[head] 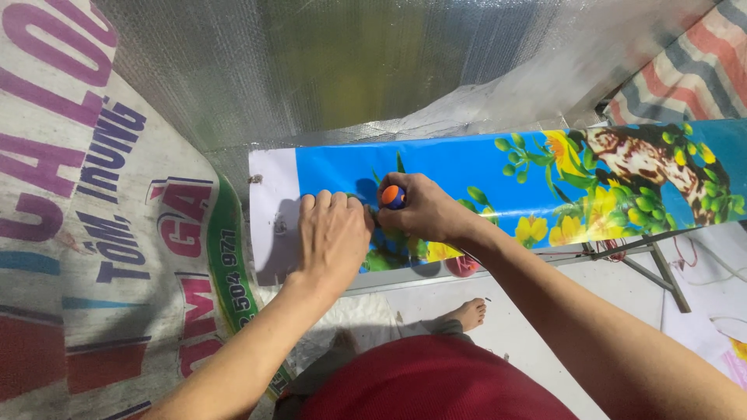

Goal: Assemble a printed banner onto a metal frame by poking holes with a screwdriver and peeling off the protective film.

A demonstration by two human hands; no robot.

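Big woven sack fills the left side — white with purple, red and green lettering. Silver bubble-foil sheet hangs at the back, and a striped red-and-grey tarp peeks in at the top right corner. The long printed banner stretches across the middle: bright blue, yellow blossoms, green buds, a brown branch, plus a plain white strip at its left end. Left hand lies flat, pressing down near that white end. Right hand is clenched around a small orange-and-blue tool — held right against the banner beside the left hand.
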